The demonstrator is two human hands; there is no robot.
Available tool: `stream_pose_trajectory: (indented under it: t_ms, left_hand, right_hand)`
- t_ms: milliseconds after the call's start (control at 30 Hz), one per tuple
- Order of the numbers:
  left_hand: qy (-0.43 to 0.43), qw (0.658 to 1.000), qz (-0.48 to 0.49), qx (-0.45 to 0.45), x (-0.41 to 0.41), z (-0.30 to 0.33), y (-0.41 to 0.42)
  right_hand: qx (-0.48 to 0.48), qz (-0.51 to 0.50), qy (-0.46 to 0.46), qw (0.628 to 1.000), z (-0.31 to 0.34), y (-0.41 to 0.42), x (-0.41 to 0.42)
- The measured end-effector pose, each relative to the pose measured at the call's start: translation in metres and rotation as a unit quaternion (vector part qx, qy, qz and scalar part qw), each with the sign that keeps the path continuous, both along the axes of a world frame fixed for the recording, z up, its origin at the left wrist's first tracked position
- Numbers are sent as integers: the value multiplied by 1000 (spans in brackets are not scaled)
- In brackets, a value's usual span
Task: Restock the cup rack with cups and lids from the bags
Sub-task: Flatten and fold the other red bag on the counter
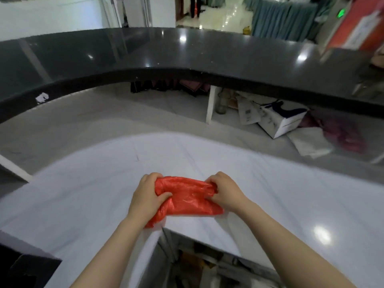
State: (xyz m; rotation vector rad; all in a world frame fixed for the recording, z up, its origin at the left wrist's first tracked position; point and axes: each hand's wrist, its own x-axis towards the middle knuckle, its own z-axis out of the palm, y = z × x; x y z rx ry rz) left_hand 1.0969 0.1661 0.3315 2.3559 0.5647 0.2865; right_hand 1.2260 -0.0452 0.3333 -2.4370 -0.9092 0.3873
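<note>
A crumpled red plastic bag (pixel 187 199) lies on the white marble counter (pixel 93 200) near its front edge. My left hand (pixel 146 196) grips the bag's left end, fingers curled into the plastic. My right hand (pixel 225 191) grips its right end the same way. The bag looks flat and bunched between the two hands. No cups, lids or cup rack are in view.
A raised dark counter ledge (pixel 166 55) curves across the back. Under it at right lie a white paper bag (pixel 280 121), loose papers and a reddish bundle (pixel 342 136). An orange-red box (pixel 361 26) stands at top right. An open gap (pixel 197 267) drops below the counter's front.
</note>
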Motion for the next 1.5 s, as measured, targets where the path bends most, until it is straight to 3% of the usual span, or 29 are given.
stream_pose_trajectory:
  t_ms: [167,367,433,600,800,867,967,1067,1333,1500]
  left_hand:
    - [-8,993,-105,-46,21,10,-59]
    - [72,957,-261,-108,45,28,-180]
    - [85,931,-324,-147,51,36,-239]
    - [129,853,-453,-224,39,56,-409]
    - [118,781,-574,-217,-11,61,-601]
    - [128,752,-617,-194,-32,55,-657]
    - [169,702,-672,-167,-70,47,-732]
    - [176,634,-736,-158,-109,42,-799]
    - [233,464,-848,-106,-204,32,-926]
    - [232,412,-876,-90,-227,16,-1019]
  right_hand:
    - [59,-154,54,985,9,-84,-28]
    - [107,-282,53,952,38,-235,-64]
    - [153,-349,46,924,45,-301,-89]
    - [331,-498,9,801,60,-465,-186]
    - [300,-582,12,756,56,-590,-325]
    - [308,-629,39,713,50,-620,-375]
    - [375,-697,56,609,43,-653,-447]
    - [403,-755,16,516,38,-670,-510]
    - [299,-885,-57,352,16,-702,-610]
    - [252,-920,-65,293,3,-767,-627]
